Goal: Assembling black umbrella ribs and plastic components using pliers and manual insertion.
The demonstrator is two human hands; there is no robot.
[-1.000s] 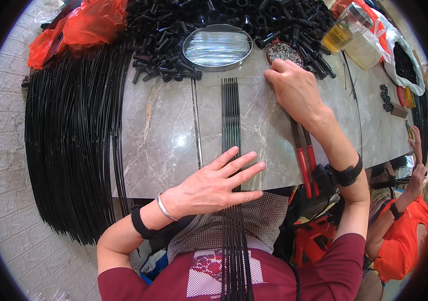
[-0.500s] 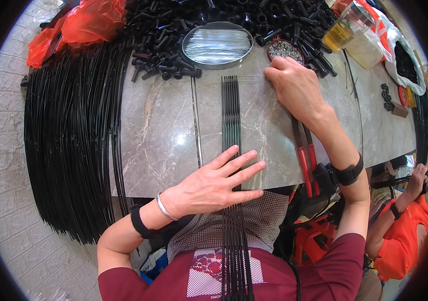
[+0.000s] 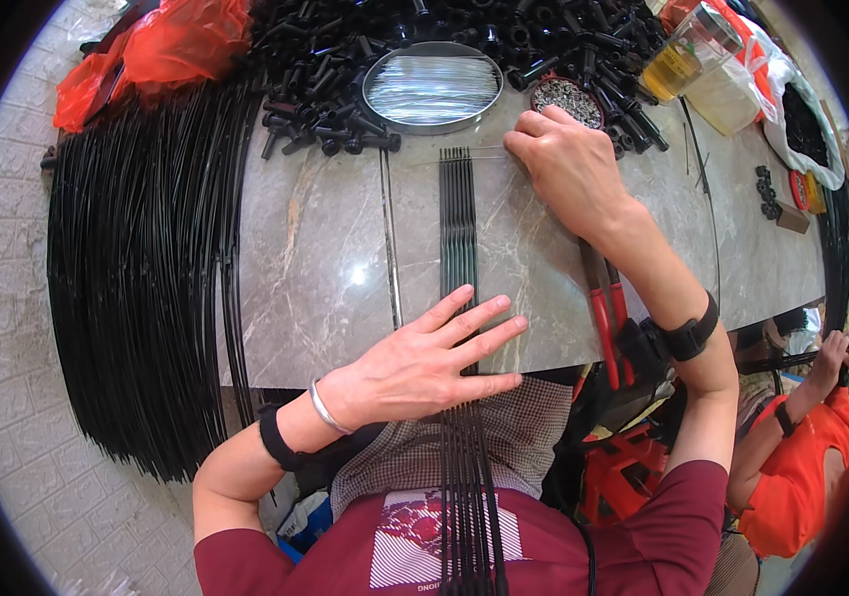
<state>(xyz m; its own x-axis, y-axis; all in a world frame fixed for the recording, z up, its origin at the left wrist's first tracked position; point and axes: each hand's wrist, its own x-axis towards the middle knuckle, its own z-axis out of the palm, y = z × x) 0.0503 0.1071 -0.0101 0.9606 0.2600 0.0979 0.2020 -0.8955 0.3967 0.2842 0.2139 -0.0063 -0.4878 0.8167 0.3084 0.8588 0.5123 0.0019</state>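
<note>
My left hand lies flat with its fingers spread across a row of thin black rods, pressing them to the table. The rods run side by side from the middle of the table down over my lap. At their far ends, a thin silvery wire crosses the rods; whether it threads through them is too small to tell. My right hand is closed in a pinch on the wire's right part, its fingertips just right of the rod ends. Beyond the rods stands a round metal tin of straight silvery wires.
Red-handled pliers lie below my right wrist. A small dish of metal bits sits behind that hand. Black tubular parts heap at the back. Long black rods hang over the left edge. Another person is at far right.
My right hand has shifted a little to the left, closer to the rod ends, along the wire. My left hand stays in place on the rods.
</note>
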